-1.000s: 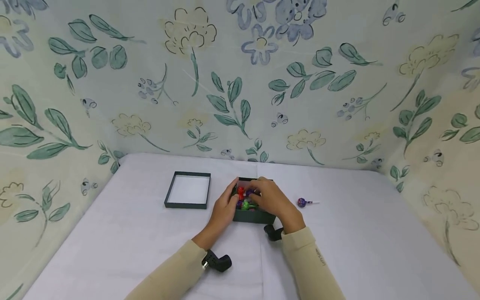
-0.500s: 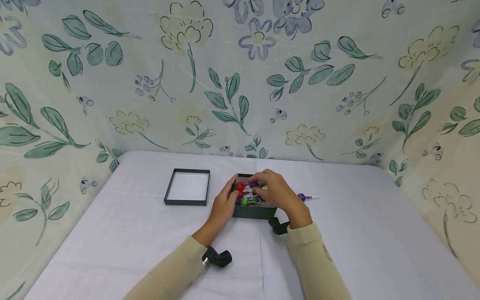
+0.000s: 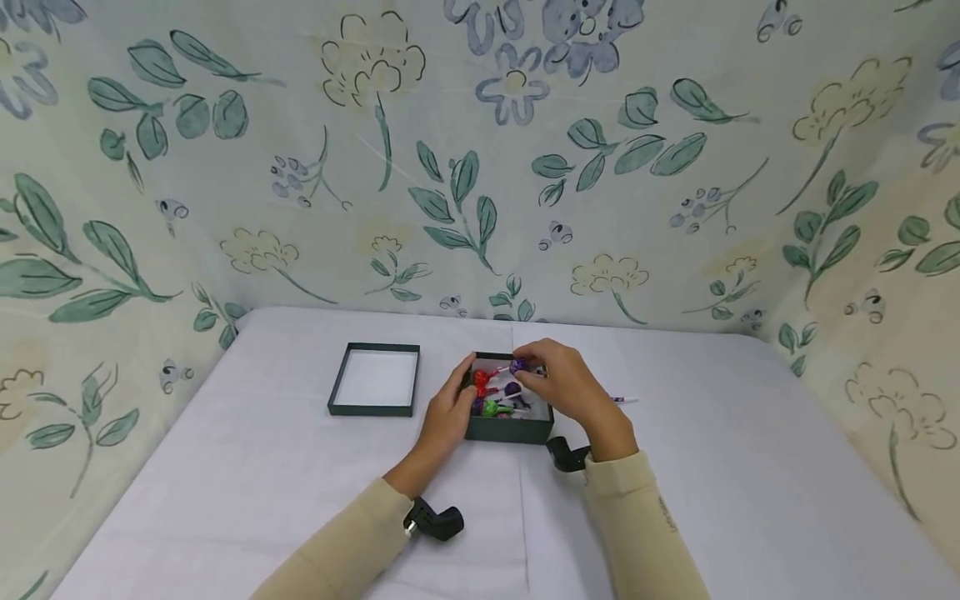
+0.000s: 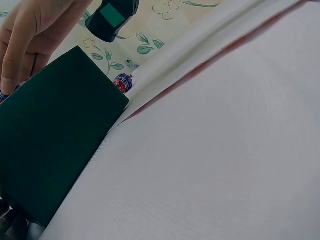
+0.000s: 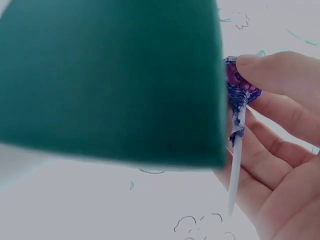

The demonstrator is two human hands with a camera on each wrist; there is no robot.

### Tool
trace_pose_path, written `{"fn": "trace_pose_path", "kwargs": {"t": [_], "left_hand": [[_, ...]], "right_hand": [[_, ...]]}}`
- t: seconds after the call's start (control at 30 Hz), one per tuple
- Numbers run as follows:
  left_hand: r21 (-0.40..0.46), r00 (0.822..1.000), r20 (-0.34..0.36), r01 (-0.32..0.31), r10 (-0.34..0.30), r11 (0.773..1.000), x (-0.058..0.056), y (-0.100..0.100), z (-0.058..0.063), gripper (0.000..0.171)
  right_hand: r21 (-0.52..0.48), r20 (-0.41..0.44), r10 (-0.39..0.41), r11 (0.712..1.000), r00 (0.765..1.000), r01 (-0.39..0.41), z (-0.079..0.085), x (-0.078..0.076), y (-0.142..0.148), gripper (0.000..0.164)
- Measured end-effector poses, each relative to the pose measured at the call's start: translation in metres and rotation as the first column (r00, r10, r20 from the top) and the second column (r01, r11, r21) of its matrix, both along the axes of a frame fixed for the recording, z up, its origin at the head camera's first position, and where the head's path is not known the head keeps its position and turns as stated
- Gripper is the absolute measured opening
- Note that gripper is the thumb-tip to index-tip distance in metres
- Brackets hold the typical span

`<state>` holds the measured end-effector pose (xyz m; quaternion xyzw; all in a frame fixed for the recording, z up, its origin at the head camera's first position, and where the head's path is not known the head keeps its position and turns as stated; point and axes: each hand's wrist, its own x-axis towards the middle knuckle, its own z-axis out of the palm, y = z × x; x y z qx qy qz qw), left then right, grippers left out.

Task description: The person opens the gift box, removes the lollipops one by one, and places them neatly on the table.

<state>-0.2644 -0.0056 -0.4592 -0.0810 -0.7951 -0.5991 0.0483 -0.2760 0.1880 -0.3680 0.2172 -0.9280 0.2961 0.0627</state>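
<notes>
In the head view my left hand holds the left side of a dark green box, its thumb at the rim. My right hand is over the box's back right corner and pinches a purple-wrapped lollipop by its head. The right wrist view shows that lollipop's white stick pointing down, beside the blurred box wall. Inside the box lie several lollipops, among them a red one, a green one and a dark purple one.
A square lid with a white inside and dark green rim lies left of the box. Right of the box, another lollipop lies on the white tablecloth, its head hidden behind my right hand. Floral cloth hangs behind the table.
My right hand has drawn back to the right and up from among the lollipops, bringing the purple one towards the box's back right corner. My left hand stays on the box.
</notes>
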Motion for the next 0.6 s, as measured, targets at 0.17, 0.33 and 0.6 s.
{"fn": "trace_pose_path", "kwargs": {"t": [0.17,0.33,0.6], "left_hand": [[-0.004,1.0,-0.016,-0.002,0.002,1.0,-0.001,0.0,-0.001,0.052],[-0.014,1.0,-0.025,-0.009,0.008,1.0,-0.001,0.0,0.0,0.051],[-0.025,1.0,-0.023,-0.007,0.006,1.0,0.0,-0.001,-0.001,0.052]], "right_hand": [[-0.02,-0.055,0.018,1.0,0.998,-0.02,0.002,0.001,0.009,0.028],[-0.01,-0.075,0.011,1.0,0.997,-0.012,0.007,0.001,0.018,0.028],[-0.032,-0.039,-0.048,0.998,0.998,0.047,0.01,0.004,0.03,0.031]]}}
